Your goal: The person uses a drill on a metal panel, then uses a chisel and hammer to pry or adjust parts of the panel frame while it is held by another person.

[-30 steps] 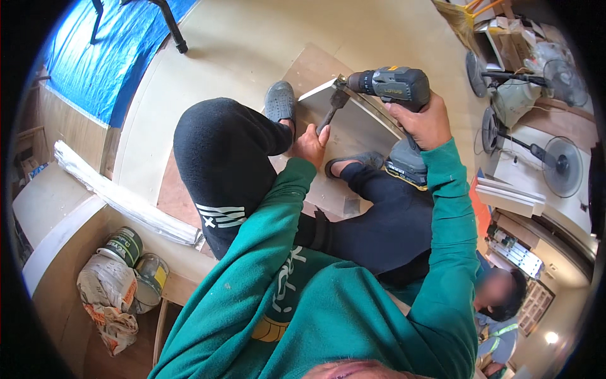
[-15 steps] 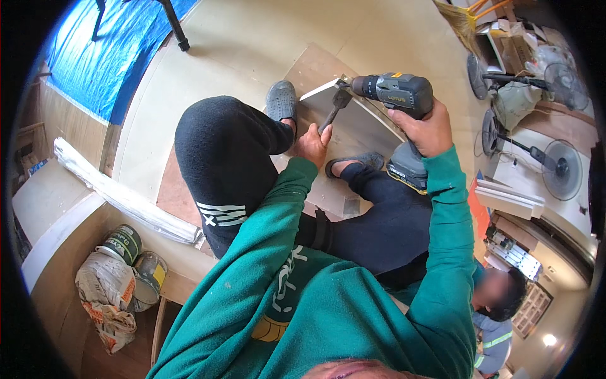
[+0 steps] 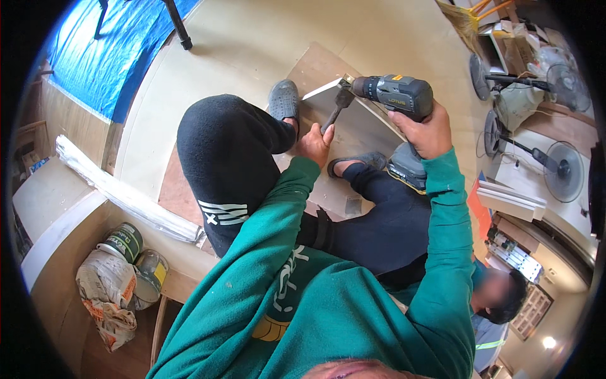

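Note:
My right hand (image 3: pixel 429 131) is wrapped around the grip of a black and grey cordless drill (image 3: pixel 404 96), which points left. The drill's chuck is at the upper corner of a pale board (image 3: pixel 379 115) standing on edge between my feet. A small metal piece (image 3: pixel 347 78) shows at that corner, and the drill's tip is hidden against it. My left hand (image 3: pixel 314 143) is closed on the handle of a dark hammer (image 3: pixel 341 100). The hammer's head lies against the board's edge, just below the chuck.
Standing fans (image 3: pixel 562 170) and boxes line the right side. White trim pieces (image 3: pixel 511 199) lie closer, near a person (image 3: pixel 499 297) at lower right. Paint cans (image 3: pixel 150 278) and a crumpled sack (image 3: pixel 104 281) sit at lower left. A blue tarp (image 3: pixel 107 57) covers the upper left.
The drill and hammer hold almost the same place at the board's corner. The whole view has shifted very slightly. At lower right, the other person's arm has moved.

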